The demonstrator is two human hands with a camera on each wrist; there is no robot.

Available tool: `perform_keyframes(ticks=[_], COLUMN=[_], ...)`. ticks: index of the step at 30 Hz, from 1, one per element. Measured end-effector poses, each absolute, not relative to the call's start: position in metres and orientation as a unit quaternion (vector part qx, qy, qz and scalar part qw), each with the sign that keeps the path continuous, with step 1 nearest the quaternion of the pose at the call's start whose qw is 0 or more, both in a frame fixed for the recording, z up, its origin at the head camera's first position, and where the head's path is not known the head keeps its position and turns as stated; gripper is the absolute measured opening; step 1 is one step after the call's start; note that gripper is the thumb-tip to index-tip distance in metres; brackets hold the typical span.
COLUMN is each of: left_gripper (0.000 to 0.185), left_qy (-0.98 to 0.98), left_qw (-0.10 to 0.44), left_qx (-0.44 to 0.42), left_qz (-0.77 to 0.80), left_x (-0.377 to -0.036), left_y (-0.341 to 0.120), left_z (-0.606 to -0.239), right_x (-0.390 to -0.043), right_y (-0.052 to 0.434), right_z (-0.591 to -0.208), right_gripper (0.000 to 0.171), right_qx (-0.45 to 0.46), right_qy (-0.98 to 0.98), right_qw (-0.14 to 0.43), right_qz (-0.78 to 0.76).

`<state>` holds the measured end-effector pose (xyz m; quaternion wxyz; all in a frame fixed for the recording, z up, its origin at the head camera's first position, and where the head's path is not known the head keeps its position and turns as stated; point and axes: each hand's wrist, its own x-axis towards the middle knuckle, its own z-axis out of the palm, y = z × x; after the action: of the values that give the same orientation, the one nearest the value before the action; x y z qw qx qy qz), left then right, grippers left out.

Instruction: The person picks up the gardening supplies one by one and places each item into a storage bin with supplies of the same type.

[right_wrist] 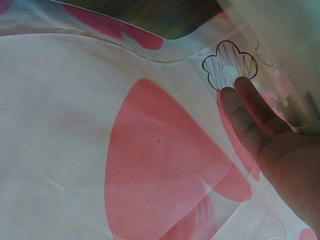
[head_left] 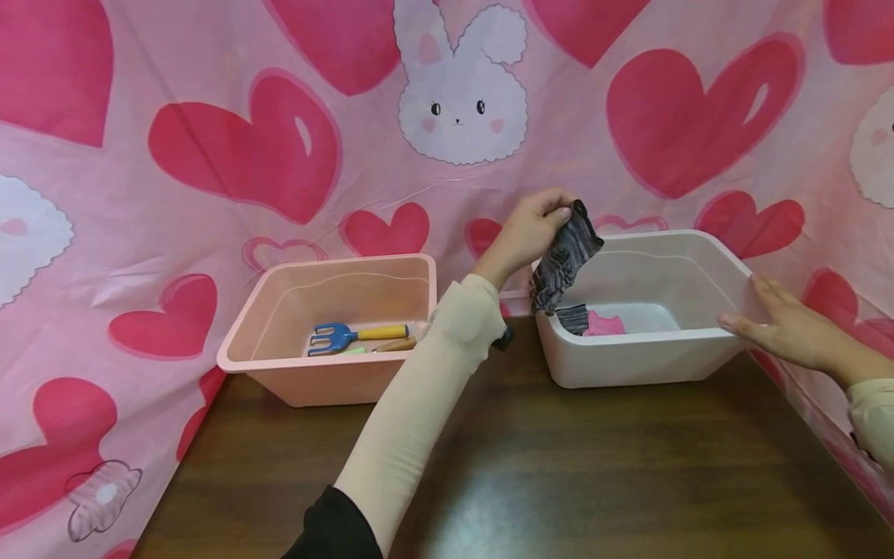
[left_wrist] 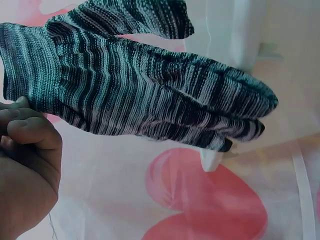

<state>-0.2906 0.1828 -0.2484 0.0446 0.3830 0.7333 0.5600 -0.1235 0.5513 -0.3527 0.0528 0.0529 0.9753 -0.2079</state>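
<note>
My left hand [head_left: 527, 233] pinches a black-and-grey striped knit glove [head_left: 571, 250] by its cuff. The glove hangs over the left end of the white bin [head_left: 639, 363]. In the left wrist view the glove [left_wrist: 110, 87] dangles with its fingers spread, its cuff held between thumb and fingers. At the bin's right end my right hand [head_left: 796, 330] rests on the rim, fingers extended. Inside the bin, at the left, lie another striped knit piece [head_left: 573, 318] and a pink item [head_left: 606, 324] whose kind I cannot tell.
A pink bin [head_left: 307, 382] stands to the left, partly behind my left forearm. It holds a blue garden hand fork [head_left: 340, 337] with a yellow handle, a wooden-handled tool [head_left: 396, 345] and something green. Both bins are on a dark wooden table [head_left: 531, 473] before a heart-printed cloth [head_left: 377, 186].
</note>
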Motion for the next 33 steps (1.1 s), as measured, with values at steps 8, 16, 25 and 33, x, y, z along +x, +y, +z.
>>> perform_keyframes(ticks=[8, 16, 25, 33], left_gripper=[0.018, 0.017, 0.019, 0.018], left_qy=[0.763, 0.763, 0.790, 0.795], left_qw=[0.046, 0.056, 0.058, 0.060], left_qx=[0.406, 0.433, 0.452, 0.474], left_qz=[0.501, 0.477, 0.410, 0.373], left_x=[-0.290, -0.287, -0.289, -0.290], left_y=[0.205, 0.222, 0.242, 0.264], left_z=[-0.248, -0.249, -0.253, -0.261], right_x=[-0.123, -0.123, -0.119, -0.117], right_y=[0.552, 0.553, 0.553, 0.550], right_z=[-0.353, -0.352, -0.353, -0.352], right_gripper=[0.115, 0.111, 0.113, 0.109], right_qx=[0.054, 0.041, 0.054, 0.040], right_qy=[0.974, 0.974, 0.976, 0.972], right_qw=[0.056, 0.052, 0.044, 0.052], right_qz=[-0.214, -0.215, -0.207, -0.225])
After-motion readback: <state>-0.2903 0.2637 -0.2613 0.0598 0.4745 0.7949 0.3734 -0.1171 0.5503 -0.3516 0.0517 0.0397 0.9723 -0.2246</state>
